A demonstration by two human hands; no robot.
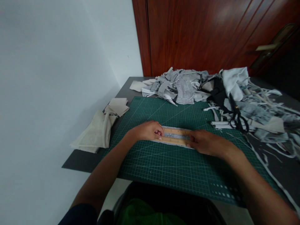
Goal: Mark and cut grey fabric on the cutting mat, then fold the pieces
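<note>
Two wooden rulers (174, 141) lie parallel, one above the other, across a strip of grey fabric (176, 136) on the green cutting mat (164, 168). The fabric shows between them and along their outer edges. At their left ends is my left hand (150, 130), its fingers curled closed on the rulers. My right hand (205, 142) grips the right ends, with the thumb by the lower ruler and fingers by the upper one. Both hands cover the ends of the rulers and part of the fabric.
Grey and white fabric scraps (185, 86) are heaped along the back and right. Black scissors (236, 114) rest on the scraps at the right. Folded cream cloth (96, 132) and beige pieces (117, 106) lie on the left. A white wall (58, 62) borders the dark table.
</note>
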